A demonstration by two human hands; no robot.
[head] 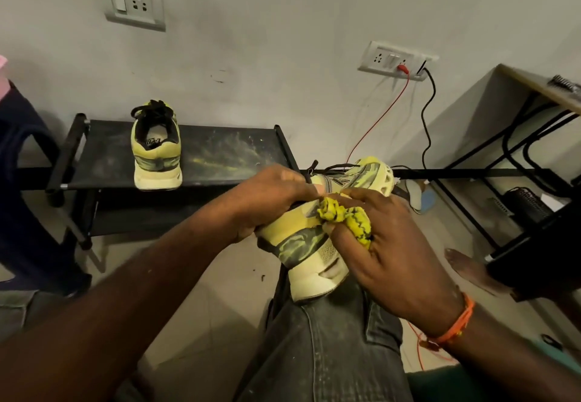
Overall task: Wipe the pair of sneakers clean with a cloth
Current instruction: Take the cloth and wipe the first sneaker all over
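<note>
i see my left hand point(273, 195) at the centre of the frame, its grip curled round the collar and upper of a yellow sneaker point(317, 244), thumb side towards the laces. the sneaker rests heel-down on my knee, in grey jeans point(327, 345), at lower centre, with its toe pointing away towards the upper right. my right hand point(386, 244) sits just right of centre, its grip pinching a bunched yellow cloth point(344, 217) with dark markings, the cloth pressed against the side of the sneaker near the collar; part of the cloth pokes out between the fingers. an orange thread band point(456, 323) circles the right wrist.

the second sneaker point(157, 147) of the pair stands upright in the left-centre of the frame, heel towards me, on the top shelf of a black shoe rack point(226, 153) against the wall; the shelf fabric around it is smeared with yellowish dust. i cannot tell what sits on the rack's lower shelf, which is dark.

at the upper left of the frame a wall socket point(135, 1) is set in the wall. at upper right a second socket plate point(396, 60) carries a red wire point(380, 118) and a black cable point(429, 112) running down. a desk point(534, 85) with a black metal frame fills the right edge.
</note>
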